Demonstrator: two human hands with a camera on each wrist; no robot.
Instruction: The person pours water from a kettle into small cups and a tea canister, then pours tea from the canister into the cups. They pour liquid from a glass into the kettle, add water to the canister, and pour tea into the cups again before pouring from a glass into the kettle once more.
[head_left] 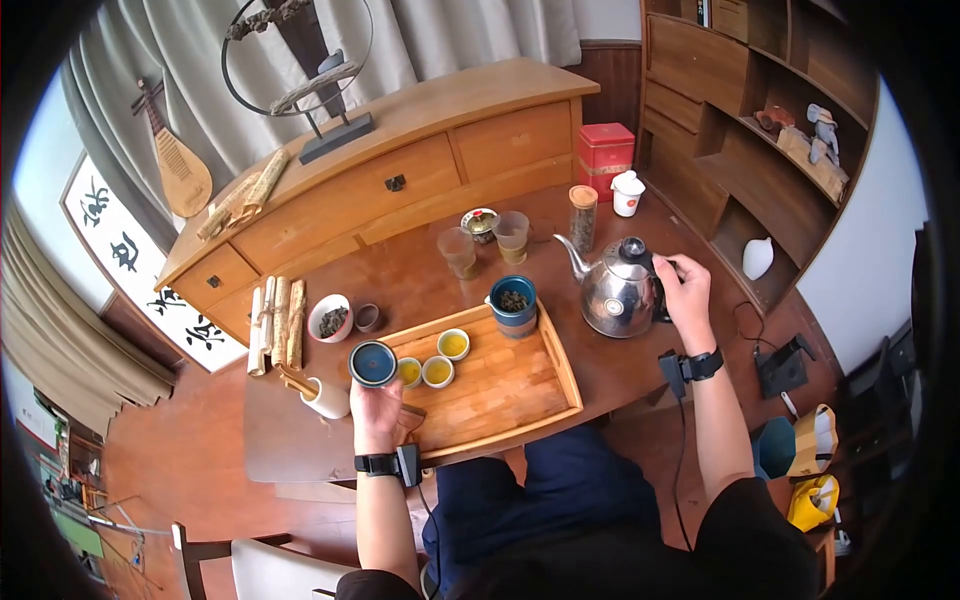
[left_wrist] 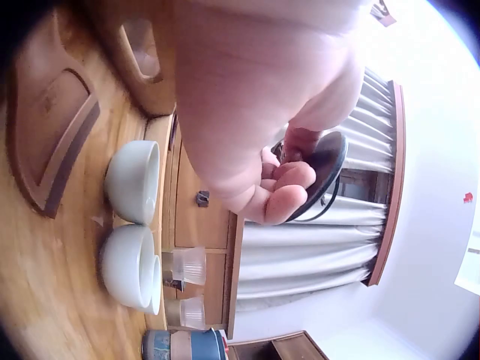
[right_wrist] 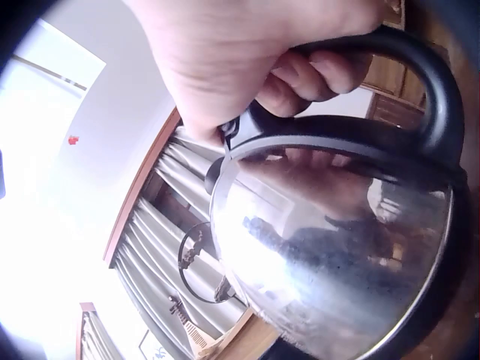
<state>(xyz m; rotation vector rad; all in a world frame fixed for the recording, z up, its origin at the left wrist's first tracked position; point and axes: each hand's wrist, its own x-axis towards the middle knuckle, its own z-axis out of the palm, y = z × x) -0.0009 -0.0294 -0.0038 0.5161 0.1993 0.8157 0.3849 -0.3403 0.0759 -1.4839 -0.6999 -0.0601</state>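
Observation:
My left hand [head_left: 377,408] holds a round dark blue lid [head_left: 374,364] above the left end of the wooden tray [head_left: 490,395]. From the left wrist view, the lid [left_wrist: 327,171] is thin and tilted, with curled fingers at its edge. My right hand [head_left: 684,290] grips the black handle [right_wrist: 441,97] of a shiny steel kettle [head_left: 612,300], to the right of the tray. On the tray, a blue mug [head_left: 515,320] has dark tea leaves inside. Three small white cups [head_left: 453,345] of yellow tea are grouped near the lid.
Behind the tray are two translucent cups [head_left: 457,252], a lidded bowl [head_left: 480,222] and a cork-topped jar [head_left: 582,220]. A bowl of leaves [head_left: 330,318], bamboo scrolls [head_left: 275,325] and a white holder with wooden tools [head_left: 327,398] occupy the left side. A red tin [head_left: 605,158] stands at the back.

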